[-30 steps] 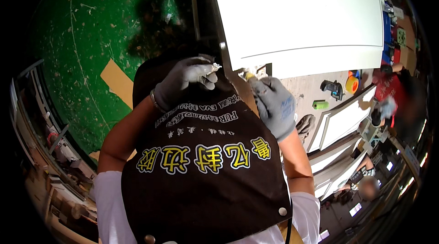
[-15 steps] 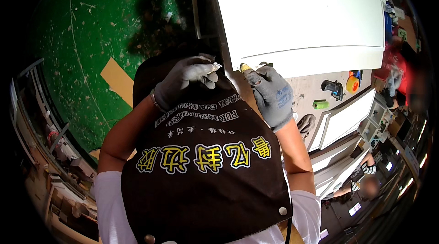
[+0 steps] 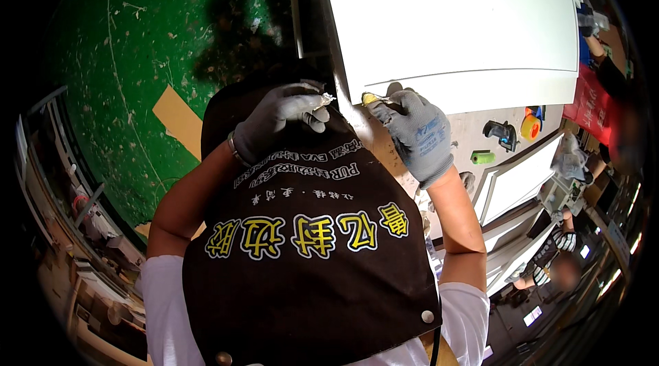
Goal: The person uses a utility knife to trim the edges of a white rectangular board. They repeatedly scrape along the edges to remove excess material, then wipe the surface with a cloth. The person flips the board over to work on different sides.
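Note:
My left hand (image 3: 278, 122), in a grey work glove, hovers over the dark apron left of the panel's near corner. Its thumb and fingers pinch a small, crumpled whitish bit (image 3: 327, 99); the kind is unclear. At the near edge of the large white panel (image 3: 453, 19) is my right hand (image 3: 420, 136), also gloved in grey. Its fingers close on a small yellow-ended tool (image 3: 370, 98), whose other end is mostly hidden by the glove. A thin dark groove line runs across the panel just beyond this hand.
Right of my right hand, the bench bears a black tool (image 3: 500, 134), an orange-yellow tape roll (image 3: 530, 127) and a green cylinder (image 3: 482, 157). White frames (image 3: 516, 177) lean nearby. Cardboard (image 3: 177, 119) lies on the green floor (image 3: 137, 57). Other people work at far right.
My right hand has shifted slightly right and turned, the yellow-ended tool still in its fingers. My left hand stays almost in place. At far right, a person in red has moved an arm toward the panel.

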Motion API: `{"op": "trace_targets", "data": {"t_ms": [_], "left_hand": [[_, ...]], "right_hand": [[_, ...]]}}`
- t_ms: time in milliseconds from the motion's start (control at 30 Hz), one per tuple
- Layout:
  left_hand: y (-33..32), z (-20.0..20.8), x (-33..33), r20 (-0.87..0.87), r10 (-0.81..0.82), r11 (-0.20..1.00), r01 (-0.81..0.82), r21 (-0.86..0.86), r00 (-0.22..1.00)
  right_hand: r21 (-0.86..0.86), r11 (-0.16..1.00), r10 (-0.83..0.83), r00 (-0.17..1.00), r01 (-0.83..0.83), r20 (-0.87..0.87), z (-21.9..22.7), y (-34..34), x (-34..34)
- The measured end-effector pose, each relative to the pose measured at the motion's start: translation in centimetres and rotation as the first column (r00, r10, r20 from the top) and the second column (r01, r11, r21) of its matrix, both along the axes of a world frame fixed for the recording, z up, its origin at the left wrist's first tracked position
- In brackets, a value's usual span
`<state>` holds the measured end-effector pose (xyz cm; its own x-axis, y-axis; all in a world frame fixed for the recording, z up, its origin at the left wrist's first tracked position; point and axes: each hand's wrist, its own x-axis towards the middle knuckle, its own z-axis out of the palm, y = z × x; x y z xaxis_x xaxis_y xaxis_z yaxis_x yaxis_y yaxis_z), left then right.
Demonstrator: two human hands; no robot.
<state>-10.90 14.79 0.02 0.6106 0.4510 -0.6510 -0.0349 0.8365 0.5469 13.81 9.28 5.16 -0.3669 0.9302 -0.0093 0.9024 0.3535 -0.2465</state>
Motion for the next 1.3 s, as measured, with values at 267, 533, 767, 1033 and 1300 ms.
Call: {"op": "trace_targets", "data": {"t_ms": [267,533,767,1033,1300], "left_hand": [[-0.1,-0.2,-0.1,-0.002,0.013,1.0,-0.013,0.011,1.0],[-0.1,-0.3,0.0,-0.007,0.005,1.0,-0.005,0.022,1.0],[-0.1,-0.4,0.0,0.013,0.016,1.0,-0.016,0.006,1.0],[0.0,-0.8,-0.4,0.027,0.022,1.0,-0.022,0.016,0.999],[-0.2,-0.8,-0.4,0.019,0.025,0.999,-0.026,0.028,1.0]], "right_hand": [[-0.091,0.995,0.011,0.948,-0.042,-0.318,-0.6,0.6,1.7],[-0.129,0.99,-0.095,0.946,0.057,-0.309,-1.0,-0.3,0.5],[-0.114,0.993,-0.008,0.997,-0.001,-0.076,0.4,-0.1,-0.4],[-0.072,0.994,0.073,0.981,-0.087,-0.178,0.0,0.2,1.1],[-0.022,0.999,0.022,0.973,-0.028,-0.228,-0.6,-0.4,0.1]]}}
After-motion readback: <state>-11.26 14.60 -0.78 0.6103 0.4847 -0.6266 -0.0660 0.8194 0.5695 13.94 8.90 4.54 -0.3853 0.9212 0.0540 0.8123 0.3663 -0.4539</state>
